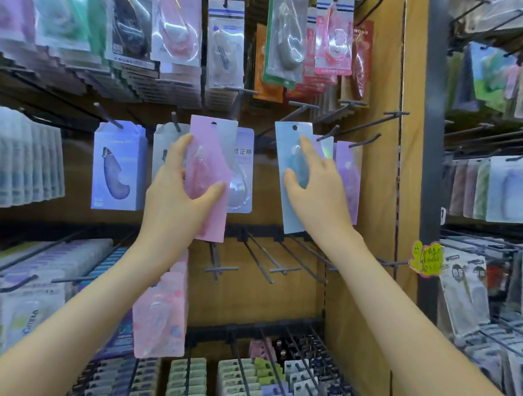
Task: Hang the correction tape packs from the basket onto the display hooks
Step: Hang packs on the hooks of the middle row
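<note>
The left hand (178, 189) grips a pink pack (213, 139) by its middle, with the thumb on the front and the fingers round the left edge. The right hand (319, 189) holds a blue pack (289, 144), fingers spread over its plastic bubble. Both packs are raised before the middle row of the display board (376, 205), their top holes uncovered. They look light: thin bendy card and a slick bubble. Gripping low on the card edges should keep the hole free for the bare hooks (363, 139) near the board's right edge.
</note>
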The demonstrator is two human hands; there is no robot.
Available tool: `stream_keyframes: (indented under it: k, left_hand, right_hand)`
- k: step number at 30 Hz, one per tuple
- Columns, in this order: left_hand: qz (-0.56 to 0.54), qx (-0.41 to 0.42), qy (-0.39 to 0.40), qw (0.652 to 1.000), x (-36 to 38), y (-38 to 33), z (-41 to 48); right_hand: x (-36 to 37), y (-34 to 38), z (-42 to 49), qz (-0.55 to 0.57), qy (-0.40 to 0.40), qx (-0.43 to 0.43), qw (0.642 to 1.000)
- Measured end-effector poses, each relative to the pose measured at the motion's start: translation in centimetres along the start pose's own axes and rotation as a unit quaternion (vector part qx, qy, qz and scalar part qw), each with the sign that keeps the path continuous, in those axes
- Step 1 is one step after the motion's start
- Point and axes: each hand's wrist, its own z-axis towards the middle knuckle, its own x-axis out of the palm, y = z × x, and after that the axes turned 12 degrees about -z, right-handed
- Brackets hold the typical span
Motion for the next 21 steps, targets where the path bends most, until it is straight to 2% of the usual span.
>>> stream_keyframes:
  k: [6,16,19,21]
  left_hand:
    - [0.006,-0.004,-0.003,1.0,0.8,0.2,0.0]
    - [0.021,0.01,0.007,1.0,2.1,-0.4,0.3]
    - [0.018,0.011,0.019,1.0,2.7,-1.0,0.3]
    - [0.001,0.006,0.029,1.0,3.4,-1.4,0.3]
  right_hand:
    - [0.4,0.2,-0.3,-0.03,0.008,-0.004,1.0]
    - [3.3,0.9,2.1,-0.098,0.135,0.035,0.985]
    - [2.0,0.6,1.1,-0.019,0.082,0.019,0.996]
    - [0.9,0.6,0.0,0.135,0.036,0.008,0.99]
